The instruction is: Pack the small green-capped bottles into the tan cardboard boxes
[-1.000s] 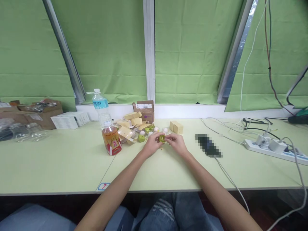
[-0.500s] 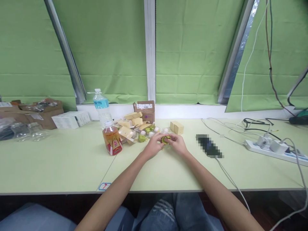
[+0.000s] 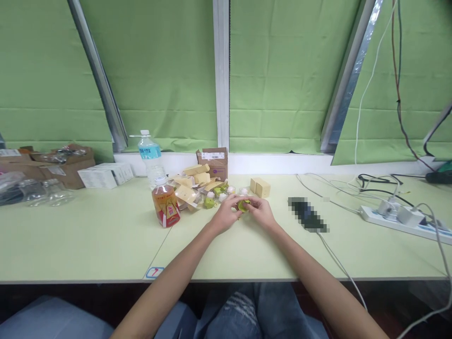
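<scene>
Both hands meet over the pale green table (image 3: 88, 245), pinching one small green object (image 3: 243, 205) between their fingertips. My left hand (image 3: 226, 214) grips it from the left and my right hand (image 3: 261, 212) from the right, fingers curled. Just behind them lies a heap of small tan cardboard boxes (image 3: 192, 183) with several little green and white pieces (image 3: 215, 194) mixed in. Two tan cubes (image 3: 260, 187) stand just beyond my right hand.
A brown tea bottle (image 3: 165, 203) and a water bottle (image 3: 149, 157) stand left of the heap. A dark phone (image 3: 308, 214) with its cable lies to the right; a power strip (image 3: 402, 217) and wires sit far right. Boxes (image 3: 106, 175) and bags line the far left.
The green object has been turned between the fingertips; it showed a round face a second ago and now looks flatter. Hands stay in the same spot.
</scene>
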A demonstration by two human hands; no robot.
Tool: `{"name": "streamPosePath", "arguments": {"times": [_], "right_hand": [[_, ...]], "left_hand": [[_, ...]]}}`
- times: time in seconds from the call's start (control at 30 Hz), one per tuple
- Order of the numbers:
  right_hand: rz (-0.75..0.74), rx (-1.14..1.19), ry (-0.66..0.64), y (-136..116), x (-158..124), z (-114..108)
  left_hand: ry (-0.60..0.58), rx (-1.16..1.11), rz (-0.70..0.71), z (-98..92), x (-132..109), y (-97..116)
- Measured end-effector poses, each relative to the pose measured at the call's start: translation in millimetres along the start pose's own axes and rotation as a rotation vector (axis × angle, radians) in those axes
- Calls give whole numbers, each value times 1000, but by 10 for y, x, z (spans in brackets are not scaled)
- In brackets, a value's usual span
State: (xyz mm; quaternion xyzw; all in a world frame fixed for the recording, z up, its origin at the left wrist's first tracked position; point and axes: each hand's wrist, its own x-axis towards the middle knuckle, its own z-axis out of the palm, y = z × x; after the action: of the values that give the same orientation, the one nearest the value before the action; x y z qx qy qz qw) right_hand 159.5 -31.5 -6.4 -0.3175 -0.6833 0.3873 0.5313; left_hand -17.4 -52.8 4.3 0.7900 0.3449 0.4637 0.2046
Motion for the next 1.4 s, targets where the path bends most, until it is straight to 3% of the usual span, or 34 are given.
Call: {"name": "streamPosePath", "arguments": {"times": [0.4, 0.53, 0.7, 0.77, 0.87, 1.03, 1.2, 1.4], "right_hand": [[-2, -7, 124, 10, -6, 59], [7, 35, 54, 37, 4, 34], [51, 105, -7, 74, 23, -14], [66, 77, 44, 108, 45, -33], [106, -53, 253, 185, 86, -115], [183, -244, 505, 311, 124, -381], [239, -240, 529, 388, 126, -458], [266, -157, 427, 444, 125, -283]], "left_hand": [[31, 120, 96, 15, -9, 57], [53, 91, 55, 21, -5, 4], [-20, 109, 51, 42, -4, 24], [-47, 182, 12, 17, 1, 71], [-80, 302, -94, -82, 1, 127], [-294, 345, -252, -299, -9, 26], [-359, 261, -264, -360, 4, -157], [-221, 494, -213, -310, 0, -172]]}}
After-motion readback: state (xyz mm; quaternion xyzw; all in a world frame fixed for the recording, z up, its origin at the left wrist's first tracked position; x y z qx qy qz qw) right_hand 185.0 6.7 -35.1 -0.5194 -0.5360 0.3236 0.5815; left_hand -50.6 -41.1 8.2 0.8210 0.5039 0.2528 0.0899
